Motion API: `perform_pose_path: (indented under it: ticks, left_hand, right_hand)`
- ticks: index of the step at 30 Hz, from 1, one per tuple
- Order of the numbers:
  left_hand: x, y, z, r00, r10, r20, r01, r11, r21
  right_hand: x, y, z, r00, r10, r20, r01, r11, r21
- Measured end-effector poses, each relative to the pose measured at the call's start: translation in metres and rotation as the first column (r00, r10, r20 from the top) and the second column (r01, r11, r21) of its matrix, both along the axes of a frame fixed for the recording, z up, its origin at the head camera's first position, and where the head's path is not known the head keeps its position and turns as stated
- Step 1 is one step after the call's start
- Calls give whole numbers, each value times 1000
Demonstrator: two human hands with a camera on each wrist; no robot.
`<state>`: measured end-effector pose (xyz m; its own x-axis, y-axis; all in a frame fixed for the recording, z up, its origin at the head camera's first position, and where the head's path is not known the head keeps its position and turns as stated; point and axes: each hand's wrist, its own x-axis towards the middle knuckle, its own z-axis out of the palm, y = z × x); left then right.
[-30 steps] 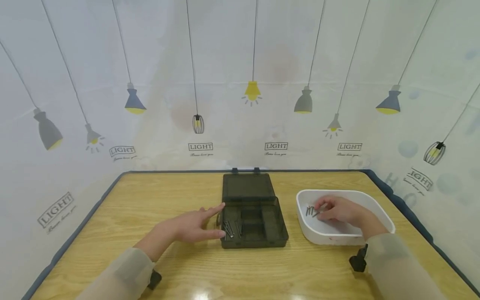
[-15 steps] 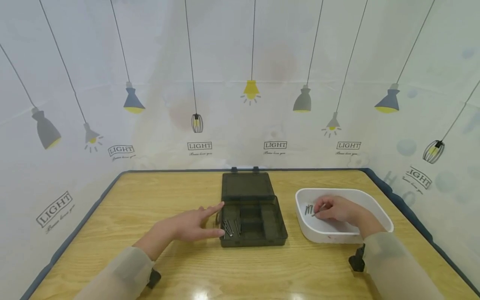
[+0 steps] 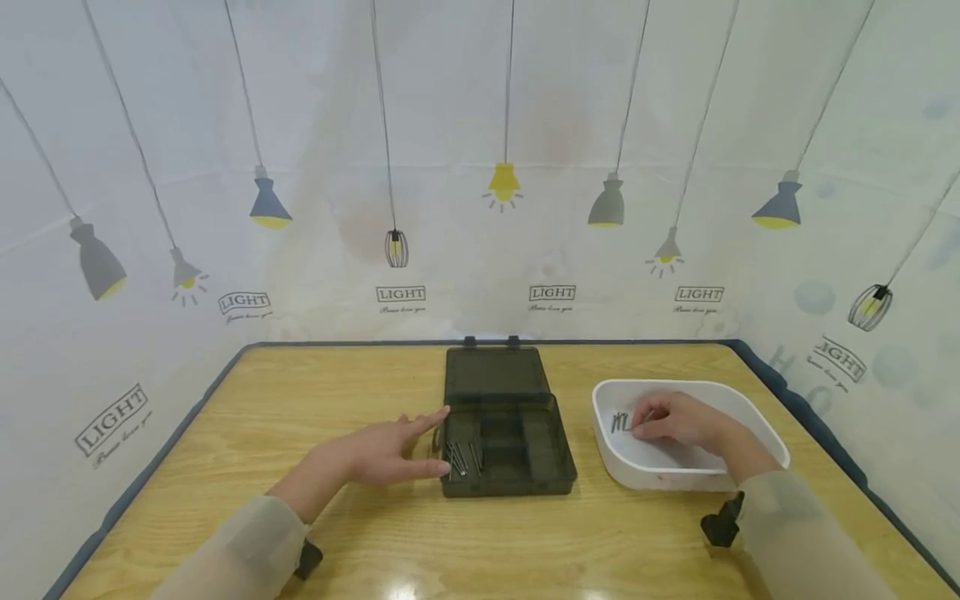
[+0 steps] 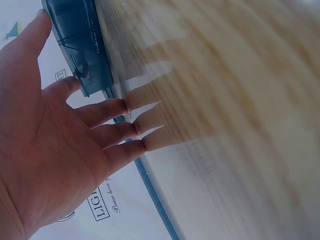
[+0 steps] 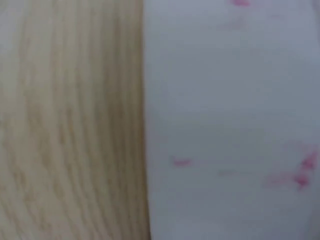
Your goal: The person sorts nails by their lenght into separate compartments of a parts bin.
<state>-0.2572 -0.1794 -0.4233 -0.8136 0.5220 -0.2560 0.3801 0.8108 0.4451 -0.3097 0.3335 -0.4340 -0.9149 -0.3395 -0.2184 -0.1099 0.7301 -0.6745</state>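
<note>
A dark translucent compartment box (image 3: 551, 487) lies on the table with its lid (image 3: 497, 371) flipped back. Several thin metal screws (image 3: 459, 458) rest in its left compartment. My left hand (image 3: 378, 452) touches the box's left side, fingers extended; the left wrist view shows its palm (image 4: 55, 135) with the box (image 4: 82, 45) at the thumb and index finger. Inside the white tray (image 3: 633, 475), my right hand (image 3: 682, 421) pinches what looks like a thin screw, mostly hidden by the fingertips. Several more screws (image 3: 618, 422) lie left of those fingers.
The wooden table (image 3: 337, 375) ends at a dark blue border before a white backdrop printed with lamps. In the right wrist view, the tray's outer wall (image 5: 225, 100) has pink smudges and the hand is out of sight.
My right hand shifts slightly within the tray, its fingertips drawing a little away from the loose screws. My left hand stays at the box.
</note>
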Motion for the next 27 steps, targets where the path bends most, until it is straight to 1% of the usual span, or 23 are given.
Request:
perform_pose_path:
  ticks: [3,9,13,20,27]
  left_hand:
    - [1,0,-1,1000,-1,0,1,1000,4]
    - [2,1,-1,1000,1,-5,-1,1000,5]
    - [1,0,-1,1000,0,-3,0,1000,3]
    - [0,0,-1,1000,-7,-2,7,1000,0]
    - [1,0,1,1000,-2,-3,2,1000,3]
  right_hand:
    - [3,2,3,1000,-5,-10,5,999,-36]
    - [12,1,15,995,-95,1,95,994,-56]
    - [20,-4,20,992,-126,-4,125,987,-102]
    - [31,-18,23,992,-126,-28,118,970,-214]
    - [39,-40,32,992,-115,-57,98,965,-242]
